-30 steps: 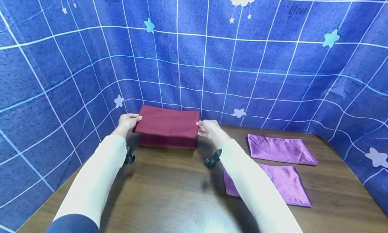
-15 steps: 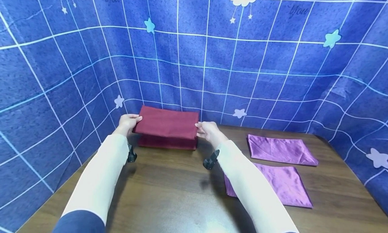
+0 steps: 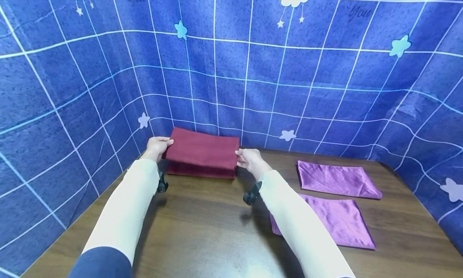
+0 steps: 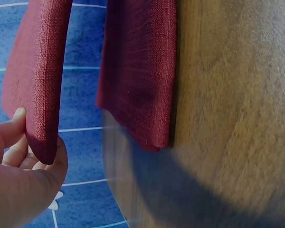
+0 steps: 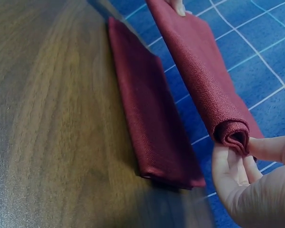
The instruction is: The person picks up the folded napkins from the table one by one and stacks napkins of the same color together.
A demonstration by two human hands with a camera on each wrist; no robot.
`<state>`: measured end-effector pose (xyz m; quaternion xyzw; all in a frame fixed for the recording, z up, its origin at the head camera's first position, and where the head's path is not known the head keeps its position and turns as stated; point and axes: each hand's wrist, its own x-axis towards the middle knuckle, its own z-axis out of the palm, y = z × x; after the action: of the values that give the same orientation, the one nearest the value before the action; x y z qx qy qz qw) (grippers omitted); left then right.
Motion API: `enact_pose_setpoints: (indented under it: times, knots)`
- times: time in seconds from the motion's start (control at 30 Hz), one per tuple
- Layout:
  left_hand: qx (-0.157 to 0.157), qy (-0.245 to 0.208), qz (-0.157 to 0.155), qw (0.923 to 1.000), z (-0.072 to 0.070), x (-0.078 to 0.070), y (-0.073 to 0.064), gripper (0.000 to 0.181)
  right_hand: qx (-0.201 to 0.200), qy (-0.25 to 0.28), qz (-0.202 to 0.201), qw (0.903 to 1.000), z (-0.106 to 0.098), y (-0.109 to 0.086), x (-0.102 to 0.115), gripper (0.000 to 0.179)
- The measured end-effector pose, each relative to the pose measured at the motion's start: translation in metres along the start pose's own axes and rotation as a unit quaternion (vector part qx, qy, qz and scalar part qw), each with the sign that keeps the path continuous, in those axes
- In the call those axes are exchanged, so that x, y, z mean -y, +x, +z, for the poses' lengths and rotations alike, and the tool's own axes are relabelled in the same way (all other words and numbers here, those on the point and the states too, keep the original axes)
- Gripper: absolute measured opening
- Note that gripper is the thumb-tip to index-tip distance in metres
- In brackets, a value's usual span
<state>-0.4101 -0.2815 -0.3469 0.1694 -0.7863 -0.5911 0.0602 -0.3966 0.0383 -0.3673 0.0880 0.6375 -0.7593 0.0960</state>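
Observation:
Both hands hold a folded dark red cloth by its two short ends, raised and tilted toward the back wall. The left hand pinches its left end, thumb on top and fingers beneath, as the left wrist view shows. At the other end the right hand pinches the cloth, whose folded layers curl in a roll in the right wrist view. Below it, a second folded dark red cloth lies flat on the wooden table, apart from the raised one in both wrist views.
Two folded shiny purple cloths lie on the right of the table: a far one and a near one, partly covered by the right sleeve. A blue patterned curtain rises behind and at both sides.
The raised red cloth and both hands sit slightly lower and farther right in the view, which itself has shifted a little. Both hands keep their hold.

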Motion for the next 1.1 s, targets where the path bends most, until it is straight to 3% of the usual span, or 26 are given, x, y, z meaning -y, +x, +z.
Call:
enact_pose_setpoints:
  times: [0.17, 0.33, 0.43, 0.8, 1.1]
  knots:
    - [0.007, 0.003, -0.001, 1.0, 0.001, 0.004, 0.001, 0.043, -0.005, 0.005, 0.007, 1.0, -0.002, 0.002, -0.004, 0.032]
    - [0.049, -0.02, -0.019, 0.9984, 0.0, 0.011, 0.003, 0.047, -0.003, 0.015, 0.009, 0.9998, -0.006, 0.009, -0.013, 0.034]
    - [0.059, -0.009, -0.014, 0.9981, 0.0, 0.014, 0.006, 0.048, -0.003, 0.027, 0.008, 0.9996, -0.007, 0.013, -0.018, 0.034]
    - [0.022, 0.045, 0.025, 0.9985, 0.008, 0.026, 0.009, 0.046, -0.038, 0.055, -0.008, 0.9978, -0.003, 0.012, -0.036, 0.035]
    - [0.016, 0.032, 0.03, 0.9989, 0.01, 0.035, 0.01, 0.044, -0.042, 0.059, -0.031, 0.9969, 0.0, 0.02, -0.046, 0.036]
